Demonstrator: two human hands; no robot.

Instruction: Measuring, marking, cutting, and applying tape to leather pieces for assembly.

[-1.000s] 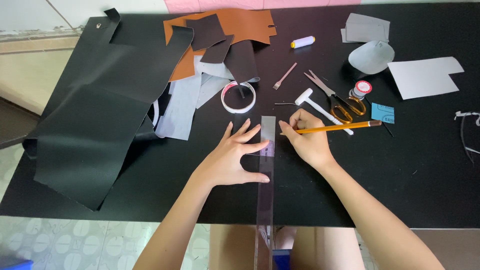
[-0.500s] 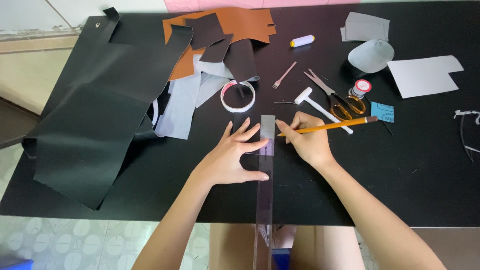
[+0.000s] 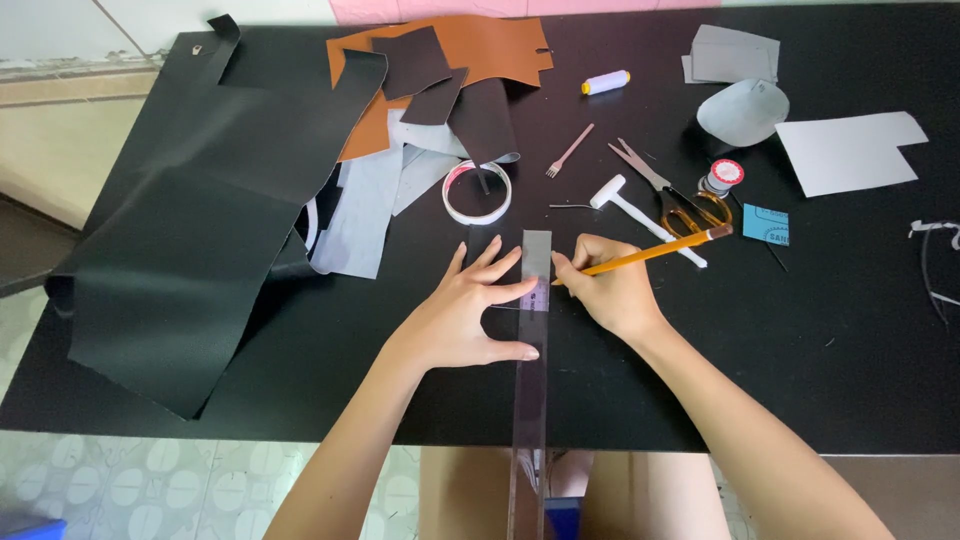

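Two hands meet at the centre of the frame, either side of a long clear ruler (image 3: 531,380) that runs from mid-table down past the table's near edge at the bottom. Your left hand (image 3: 468,318) lies flat with fingers spread wide, thumb and fingertips pressing on the ruler's left side to pin it to the black table (image 3: 820,350). Your right hand (image 3: 610,292) is curled around a yellow pencil (image 3: 650,250), its tip touching the ruler's right edge near the upper end, the shaft slanting up to the right. Just above the ruler sits a roll of tape (image 3: 477,192). To the upper right lie a white mallet (image 3: 640,218), scissors (image 3: 670,195) with orange handles and a spool of thread (image 3: 605,82). A large black leather sheet (image 3: 190,230) fills the left, with brown leather (image 3: 480,55) at top centre.
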